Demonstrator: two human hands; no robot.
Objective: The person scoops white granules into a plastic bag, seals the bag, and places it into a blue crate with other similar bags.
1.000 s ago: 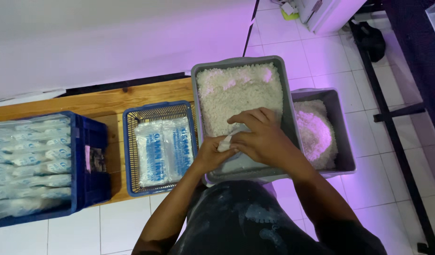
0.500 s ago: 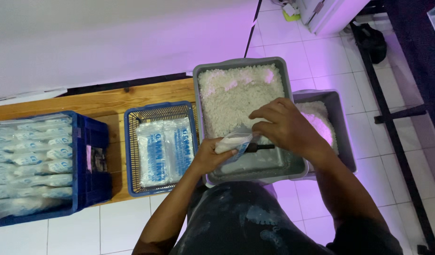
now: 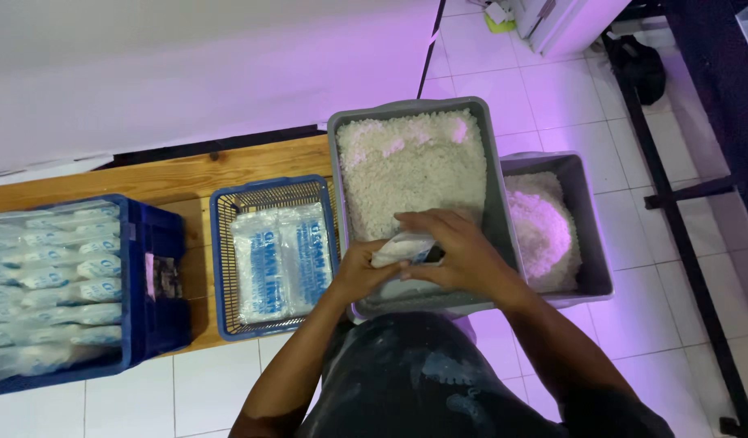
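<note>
Left hand (image 3: 359, 272) and right hand (image 3: 455, 251) both pinching one small clear bag (image 3: 402, 247) over the grey tub of white granules (image 3: 414, 174); filled packs stacked in blue crate (image 3: 159, 324), tub mostly full

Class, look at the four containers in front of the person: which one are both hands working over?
The larger grey tub of white grains. Left hand and right hand hold a small bag over it; the other containers sit off to the sides.
</note>
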